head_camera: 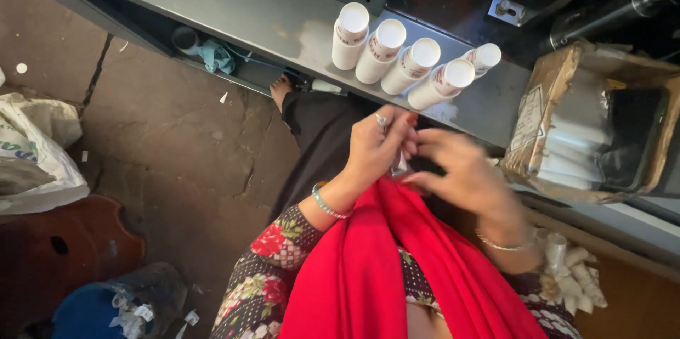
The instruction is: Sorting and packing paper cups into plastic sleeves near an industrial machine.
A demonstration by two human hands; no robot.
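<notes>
White tubes (pixel 397 55) stand in a row on the grey desk (pixel 234 6), just beyond my hands. My left hand (pixel 375 148) pinches a small clear thing (pixel 400 163) I can't make out; my right hand (pixel 460 172) is blurred, fingers meeting it, so can't tell its grip.

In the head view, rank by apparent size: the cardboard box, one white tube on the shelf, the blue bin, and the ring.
1. Cardboard box
2. Blue bin, partly cut off at the frame edge, so unsure against the box
3. White tube
4. Ring on the left hand

Five tubes (pixel 397 55) stand on the shelf (pixel 234 6), carton (pixel 588 126) to their right.
</notes>
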